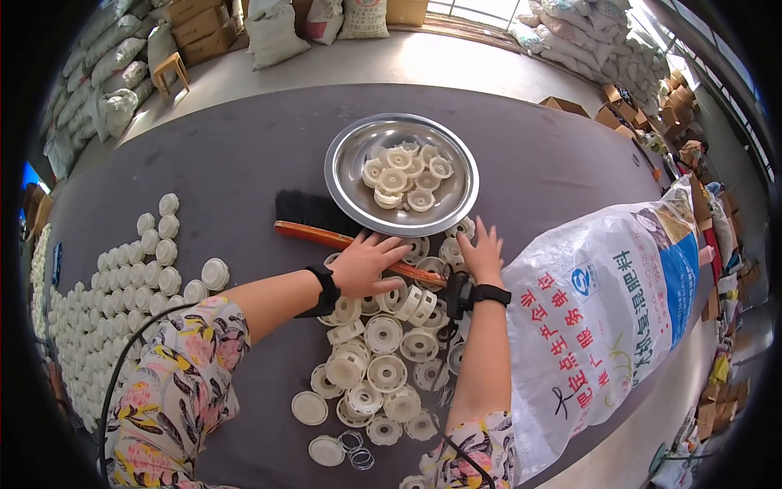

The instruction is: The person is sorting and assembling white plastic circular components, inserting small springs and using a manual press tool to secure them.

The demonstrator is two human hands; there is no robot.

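My left hand (pixel 371 265) lies with its fingers spread across the orange wooden handle of a black-bristled brush (pixel 314 235); its palm is over the pile. Open as well, my right hand (pixel 482 254) reaches over the pile's right edge, close to the lower right rim of a round steel tray (pixel 336 183). Several cream plastic ringed caps (pixel 394 179) lie heaped in that tray. Under and below my hands spreads a loose pile of white round plastic parts (pixel 386 372), some ring-shaped, some disc-like. Two metal coil springs (pixel 358 455) rest by a flat white disc (pixel 327 451).
White round parts (pixel 106 326) stand in dense rows on the table's left. A large white printed plastic bag (pixel 595 310) covers the right side. A black cable (pixel 122 359) runs along my left arm. Stacked sacks (pixel 114 57), cartons (pixel 195 33) and a wooden stool (pixel 171 72) stand beyond the table.
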